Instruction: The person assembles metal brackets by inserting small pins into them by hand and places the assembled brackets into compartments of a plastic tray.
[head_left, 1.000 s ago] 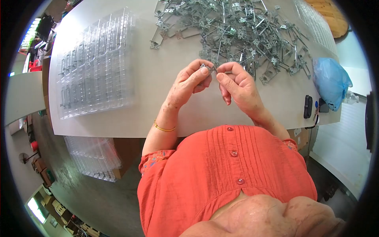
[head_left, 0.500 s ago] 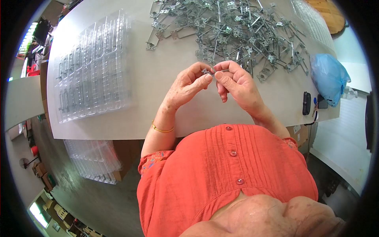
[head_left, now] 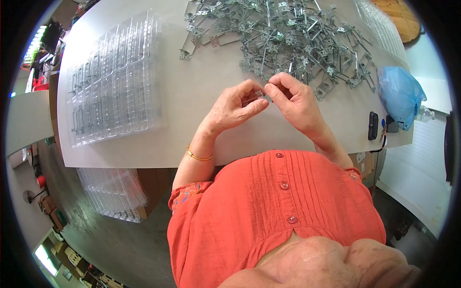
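Note:
In front of my chest my two hands meet over the table. My left hand is closed, with a small metal bracket between its thumb and fingers; most of the bracket is hidden. My right hand pinches at the bracket's other side, thumb against forefinger. Just beyond my fingers lies a tangled heap of similar metal brackets with thin rods. To the left stands a clear plastic tray with metal parts in its rows of slots.
A blue plastic bag sits at the table's right edge, near a black case and some keys. More clear trays are stacked below the table's left edge. Another clear tray lies at the far right.
Both hands have shifted slightly right and toward me. My right fingers have curled in and my left thumb has moved; the bracket remains between the hands.

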Tool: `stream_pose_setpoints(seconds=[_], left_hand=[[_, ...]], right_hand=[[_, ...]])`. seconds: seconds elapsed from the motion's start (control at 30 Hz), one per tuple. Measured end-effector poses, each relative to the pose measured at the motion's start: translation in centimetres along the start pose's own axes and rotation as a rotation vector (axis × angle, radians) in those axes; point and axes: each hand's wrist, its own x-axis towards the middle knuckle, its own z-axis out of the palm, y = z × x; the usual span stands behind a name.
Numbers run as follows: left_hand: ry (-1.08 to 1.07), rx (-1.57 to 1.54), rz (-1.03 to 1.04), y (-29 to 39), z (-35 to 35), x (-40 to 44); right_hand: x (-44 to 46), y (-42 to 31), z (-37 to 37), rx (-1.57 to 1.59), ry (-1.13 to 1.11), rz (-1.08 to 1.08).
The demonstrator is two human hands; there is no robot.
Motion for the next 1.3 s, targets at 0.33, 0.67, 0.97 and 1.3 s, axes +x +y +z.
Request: stream_pose_setpoints(seconds=[0.33,0.67,0.97,1.3], left_hand=[[0.037,-0.614,-0.084,0.7,-0.5,-0.2],[0.063,-0.754,-0.007,0.4,-0.8,0.0],[0.079,-0.677,0.010,0.1,-0.6,-0.1],[0.036,-0.455,-0.067,0.7,-0.4,-0.4]], right_hand=[[0.3,-1.1,-1.6,0.381,0.031,0.156],[-0.3,-1.3,0.0,0.378,-0.115,0.216],[-0.4,-1.3,0.0,0.311,-0.102,0.208],[0.2,-0.1,-0.2,0.493,-0.156,0.279]])
